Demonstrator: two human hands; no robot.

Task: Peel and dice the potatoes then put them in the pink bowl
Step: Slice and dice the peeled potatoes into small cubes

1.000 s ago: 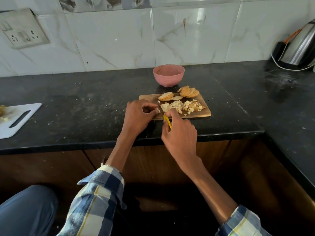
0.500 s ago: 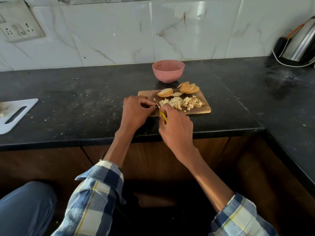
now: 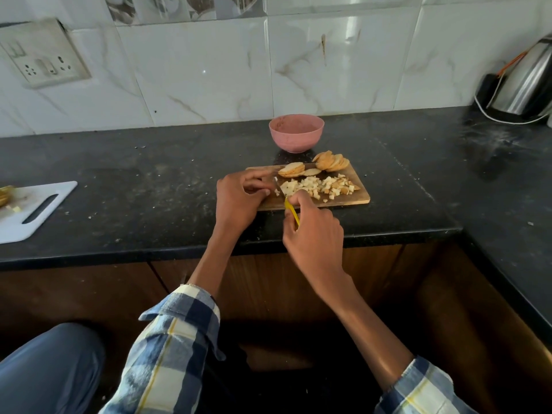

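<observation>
Head camera looks down, forward over countertop (image 3: pixel 149 204).

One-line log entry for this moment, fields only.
stage: dicing | right hand: grips yellow-handled knife | left hand: curled at board's left end | diced potato: on wooden board | pink bowl: no potato visible

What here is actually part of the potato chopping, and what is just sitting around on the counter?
Part of the job:
pink bowl
wooden board
diced potato
potato slices
yellow-handled knife, held in the right hand
left hand, at the board's left end

Just lying about:
white cutting board
steel kettle
wall socket
</observation>
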